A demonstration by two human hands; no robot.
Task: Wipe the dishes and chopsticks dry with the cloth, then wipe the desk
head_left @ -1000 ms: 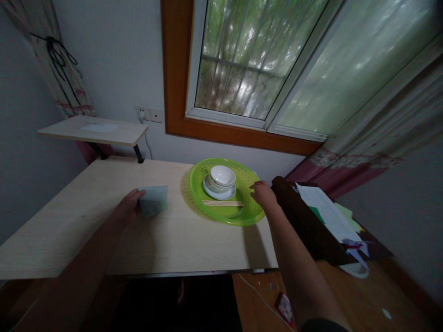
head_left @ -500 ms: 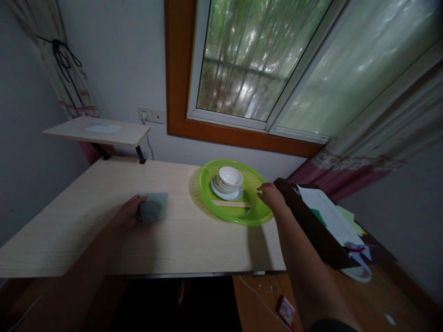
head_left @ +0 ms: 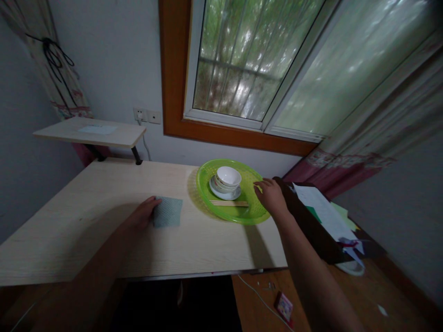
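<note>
A blue-grey cloth square (head_left: 168,212) is pinched at its left edge by my left hand (head_left: 143,213), over the left-middle of the wooden table (head_left: 194,251). Right of it sits a round green basket (head_left: 254,215) holding a stack of white bowls (head_left: 229,176) on a white plate (head_left: 226,194). Light wooden chopsticks (head_left: 229,203) lie in front of the plate. At the basket's right rim is my right hand (head_left: 270,194), fingers apart and slightly bent, holding nothing; whether it touches the rim is unclear.
A small raised shelf (head_left: 121,133) stands at the back left. Right of the table, a dark brown box (head_left: 311,230) holds papers (head_left: 321,210). Behind are a window and wall sockets (head_left: 147,115). A pink box (head_left: 284,306) and a white cable lie on the floor.
My left hand has moved right with the cloth, closer to the basket. My right hand stays by the basket's right rim. The view has shifted slightly.
</note>
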